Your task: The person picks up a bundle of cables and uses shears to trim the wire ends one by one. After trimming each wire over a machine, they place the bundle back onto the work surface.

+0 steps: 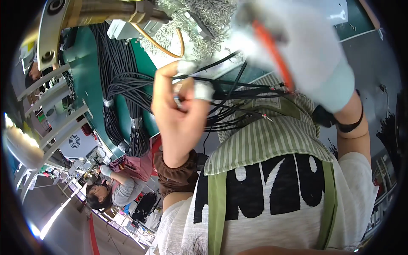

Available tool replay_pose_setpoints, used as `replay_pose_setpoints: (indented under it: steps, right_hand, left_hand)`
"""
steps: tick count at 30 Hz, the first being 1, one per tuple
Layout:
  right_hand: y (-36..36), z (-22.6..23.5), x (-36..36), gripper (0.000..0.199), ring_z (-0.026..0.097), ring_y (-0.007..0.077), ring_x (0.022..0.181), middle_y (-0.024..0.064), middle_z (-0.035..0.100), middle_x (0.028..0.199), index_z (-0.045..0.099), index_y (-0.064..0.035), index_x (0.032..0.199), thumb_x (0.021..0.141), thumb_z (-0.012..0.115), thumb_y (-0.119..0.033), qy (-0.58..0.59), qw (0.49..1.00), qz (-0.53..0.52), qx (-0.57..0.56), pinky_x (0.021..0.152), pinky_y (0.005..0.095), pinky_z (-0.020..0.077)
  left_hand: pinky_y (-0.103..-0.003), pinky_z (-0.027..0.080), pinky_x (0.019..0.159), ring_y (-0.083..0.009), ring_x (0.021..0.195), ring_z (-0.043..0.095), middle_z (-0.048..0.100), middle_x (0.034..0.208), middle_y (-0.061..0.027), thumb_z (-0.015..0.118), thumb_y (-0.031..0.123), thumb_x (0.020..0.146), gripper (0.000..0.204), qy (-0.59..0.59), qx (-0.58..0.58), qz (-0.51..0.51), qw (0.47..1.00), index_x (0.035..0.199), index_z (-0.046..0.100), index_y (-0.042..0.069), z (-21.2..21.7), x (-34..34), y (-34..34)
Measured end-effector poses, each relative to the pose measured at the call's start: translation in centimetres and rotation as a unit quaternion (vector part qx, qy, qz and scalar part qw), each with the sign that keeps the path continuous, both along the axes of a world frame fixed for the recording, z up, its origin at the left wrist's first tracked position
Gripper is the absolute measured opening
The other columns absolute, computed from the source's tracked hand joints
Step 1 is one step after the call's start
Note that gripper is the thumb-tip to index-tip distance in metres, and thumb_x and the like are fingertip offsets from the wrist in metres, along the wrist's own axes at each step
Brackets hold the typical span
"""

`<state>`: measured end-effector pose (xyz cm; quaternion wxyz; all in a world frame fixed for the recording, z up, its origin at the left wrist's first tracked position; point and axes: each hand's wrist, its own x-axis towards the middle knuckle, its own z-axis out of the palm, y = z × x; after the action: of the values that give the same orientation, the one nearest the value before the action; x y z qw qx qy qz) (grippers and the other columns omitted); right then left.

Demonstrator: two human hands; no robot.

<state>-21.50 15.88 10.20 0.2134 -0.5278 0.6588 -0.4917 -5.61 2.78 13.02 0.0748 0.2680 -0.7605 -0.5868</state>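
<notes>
My left hand [182,106] is curled in front of several black cables [238,91], with white covers on its thumb and index fingertip. Whatever is between those fingers cannot be made out. A white glove covers my right hand [304,51], which is smeared by motion above the cable ends. In its grip is a pair of red-handled pliers [274,51], their head blurred. The cables lie across my striped green apron [272,138]; some ends show small metal terminals [267,117]. To the left they join tied bundles of black cable [112,85] on the green table.
A heap of small silvery metal pieces [204,21] lies on the green table [80,55]. At upper left, a metal machine part [102,12] juts over it, near a bent yellow tube [168,53]. Another person [123,189] works at lower left.
</notes>
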Motion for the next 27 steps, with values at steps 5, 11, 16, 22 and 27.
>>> replay_pose_setpoints:
  steps: [5,11,16,22,27]
  right_hand:
    - [1.3,0.4,0.9,0.021,0.056,0.0080,0.049,0.0034,0.057,0.060,0.059,-0.0002,0.085,0.088,0.063,-0.021,-0.057,0.997,-0.014,0.046,0.044,0.0227,0.0439]
    - [1.4,0.8,1.5,0.021,0.053,0.0068,0.046,0.0021,0.057,0.060,0.058,-0.0007,0.084,0.089,0.061,-0.020,-0.291,0.955,0.016,0.055,0.041,0.0219,0.0422]
    - [1.7,0.9,1.4,0.020,0.052,0.0076,0.045,0.0023,0.056,0.060,0.059,-0.0017,0.084,0.088,0.061,-0.021,-0.311,0.948,0.009,0.062,0.041,0.0224,0.0416]
    - [1.6,0.3,3.3,0.016,0.056,0.0161,0.050,0.0050,0.056,0.060,0.060,-0.0059,0.083,0.079,0.069,-0.019,0.116,0.978,-0.172,-0.037,0.046,0.0265,0.0438]
    - [1.8,-0.9,3.8,0.018,0.057,0.0214,0.054,0.0057,0.056,0.062,0.061,-0.0079,0.084,0.073,0.072,-0.016,0.257,0.938,-0.223,-0.072,0.048,0.0297,0.0440]
  left_hand:
    - [-0.020,0.040,0.052,-0.0088,0.055,0.046,0.052,0.071,-0.0023,0.066,-0.002,0.073,0.054,-0.043,-0.183,-0.077,0.979,0.120,0.038,-0.001,-0.5,-0.7,2.0]
    - [-0.019,0.039,0.055,-0.0078,0.058,0.045,0.053,0.075,-0.0041,0.066,-0.002,0.072,0.055,0.021,-0.238,-0.089,0.967,0.118,0.036,-0.001,-1.2,-0.5,2.3]
    - [-0.018,0.038,0.058,-0.0038,0.065,0.047,0.056,0.084,-0.0032,0.061,-0.006,0.077,0.037,0.030,-0.086,-0.062,0.994,0.108,0.040,0.000,0.1,0.0,1.7]
    - [-0.015,0.036,0.058,-0.0001,0.069,0.046,0.056,0.087,-0.0006,0.055,-0.010,0.081,0.025,0.113,0.094,-0.003,0.989,0.099,0.043,0.002,0.2,-0.1,1.2]
    - [-0.014,0.035,0.058,0.0004,0.069,0.046,0.057,0.085,-0.0001,0.055,-0.011,0.081,0.024,0.119,0.048,0.033,0.991,0.095,0.043,0.002,-0.2,-0.4,1.0]
